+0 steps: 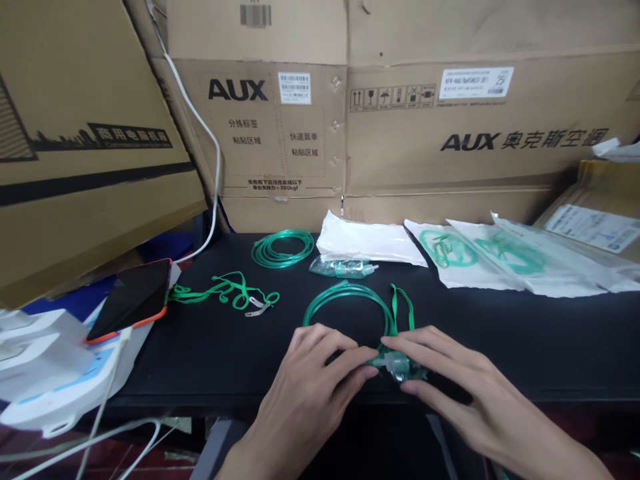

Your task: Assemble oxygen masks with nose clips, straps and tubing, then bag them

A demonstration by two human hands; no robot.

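Near the front edge of the black table (225, 360), my left hand (315, 380) pinches the end of a green oxygen tube (347, 290) at a pale connector. My right hand (450, 373) grips a clear oxygen mask (399, 365) beside it, mostly hidden under the fingers. Tube end and mask connector meet between my hands; whether they are joined, I cannot tell. The tube loops behind my left hand, and a green elastic strap (403, 307) stands up behind the right one. Farther back lie a second clear mask (345, 268) and a coiled green tube (283, 249).
Green straps with metal strips (235, 290) lie left, near a phone (131, 300) and a white power strip (95, 380). A white packet (370, 241) and several packaged tube sets (450, 257) line the back right. Cardboard boxes (280, 133) wall off the rear.
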